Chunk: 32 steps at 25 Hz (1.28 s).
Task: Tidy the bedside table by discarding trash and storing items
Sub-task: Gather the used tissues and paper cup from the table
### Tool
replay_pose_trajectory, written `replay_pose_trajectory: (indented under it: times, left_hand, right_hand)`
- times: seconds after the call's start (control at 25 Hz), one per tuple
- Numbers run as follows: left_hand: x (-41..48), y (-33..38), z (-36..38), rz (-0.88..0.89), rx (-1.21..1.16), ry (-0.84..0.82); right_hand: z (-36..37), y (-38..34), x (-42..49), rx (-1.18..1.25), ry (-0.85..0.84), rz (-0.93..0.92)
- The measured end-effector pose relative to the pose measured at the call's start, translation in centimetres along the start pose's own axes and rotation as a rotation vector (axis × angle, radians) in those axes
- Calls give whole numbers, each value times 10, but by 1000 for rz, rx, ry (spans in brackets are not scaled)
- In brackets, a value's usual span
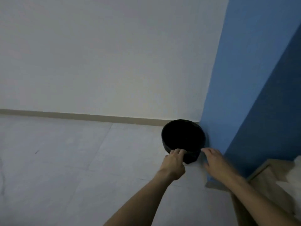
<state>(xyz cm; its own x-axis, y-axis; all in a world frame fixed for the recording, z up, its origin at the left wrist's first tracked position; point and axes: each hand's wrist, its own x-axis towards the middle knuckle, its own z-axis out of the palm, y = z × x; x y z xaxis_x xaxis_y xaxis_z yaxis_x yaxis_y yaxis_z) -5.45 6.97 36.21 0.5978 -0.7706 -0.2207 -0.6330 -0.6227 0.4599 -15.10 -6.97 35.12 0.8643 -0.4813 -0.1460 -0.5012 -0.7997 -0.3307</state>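
1. Black bin (192, 156) sits in the far corner of the floor (81, 160), right where the white wall (105, 54) meets the blue wall (236, 79).
2. Left hand (175, 162) is grabbing the bin's near rim, with the fingers (178, 151) curled over the edge. Most of the bin sits just past the knuckles.
3. Right hand (215, 162) is loose, fingers spread, holding nothing. Its fingertip is right at the rim's near-right side, but it's too blurry to say if it touches.
4. Wooden table (260, 181) pokes in at the bottom right under the right forearm, well clear of the bin.
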Motion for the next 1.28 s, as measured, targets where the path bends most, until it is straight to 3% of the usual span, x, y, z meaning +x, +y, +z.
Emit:
replay_pose_trajectory:
  times: [0.28, 0.72, 0.84, 0.96, 1.28]
  left_hand:
    - [35, -42, 25, -8, 15, -39]
    - [180, -104, 104, 70, 271, -178]
    - [192, -116, 125, 55, 314, -229]
    - [191, -121, 137, 60, 310, -180]
    - [133, -119, 148, 90, 287, -172]
  right_hand:
    - [55, -23, 57, 8, -105, -62]
    - [178, 42, 177, -287, -142, -38]
    - [197, 52, 182, -300, -97, -76]
    - [199, 52, 180, -273, -10, -112]
    - [207, 36, 111, -221, -76, -132]
